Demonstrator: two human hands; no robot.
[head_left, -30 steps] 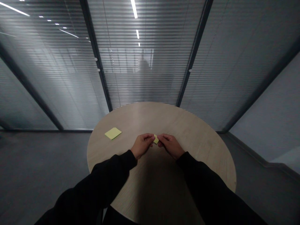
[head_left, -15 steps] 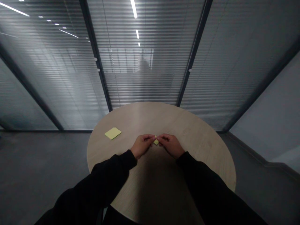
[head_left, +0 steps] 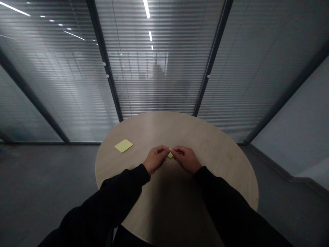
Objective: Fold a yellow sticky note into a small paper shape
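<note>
Between my left hand (head_left: 155, 159) and my right hand (head_left: 186, 159) a small piece of yellow paper (head_left: 170, 155) is pinched, mostly hidden by my fingers. Both hands hold it by its sides, fingertips nearly meeting above the round light-wood table (head_left: 205, 144). To the left, out of reach of my fingers, a square yellow sticky note (head_left: 123, 145) lies flat on the tabletop.
Behind the table stand glass partitions (head_left: 156, 85) with horizontal blinds and dark metal frames. A blurred figure (head_left: 157, 71) shows behind the glass. The table's curved edge drops to a grey floor (head_left: 46, 185) on both sides.
My hands have drawn slightly closer together, and less of the yellow paper shows between them. The sticky note on the table has not moved.
</note>
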